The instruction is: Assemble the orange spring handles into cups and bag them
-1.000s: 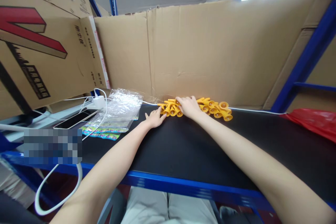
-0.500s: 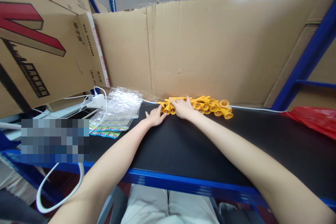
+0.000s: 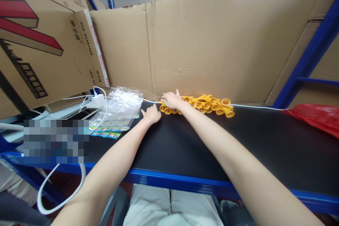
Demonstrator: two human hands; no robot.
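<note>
A heap of yellow plastic pieces with round, cup-shaped ends (image 3: 206, 105) lies along the back of the black tabletop (image 3: 180, 144), against the cardboard. My right hand (image 3: 172, 100) rests over the left end of this heap, fingers stretched and spread, and covers some of the pieces. Just left of the heap, my left hand (image 3: 152, 114) is low over the tabletop. One of its fingers sticks out to the left and the others bend forward; nothing shows in it. Clear plastic bags (image 3: 122, 104) with colourful printed edges lie to its left.
A tall cardboard sheet (image 3: 212, 46) walls off the back. To the left are a large printed carton (image 3: 53, 49), a white plug adapter (image 3: 99, 101) with cables, and a blurred-out patch. A red plastic bag (image 3: 315, 116) lies at the right. The blue frame (image 3: 182, 183) edges the front.
My right hand has shifted left along the heap to its left end. My left hand has drawn back slightly left, away from the yellow pieces. The camera view has shifted a little.
</note>
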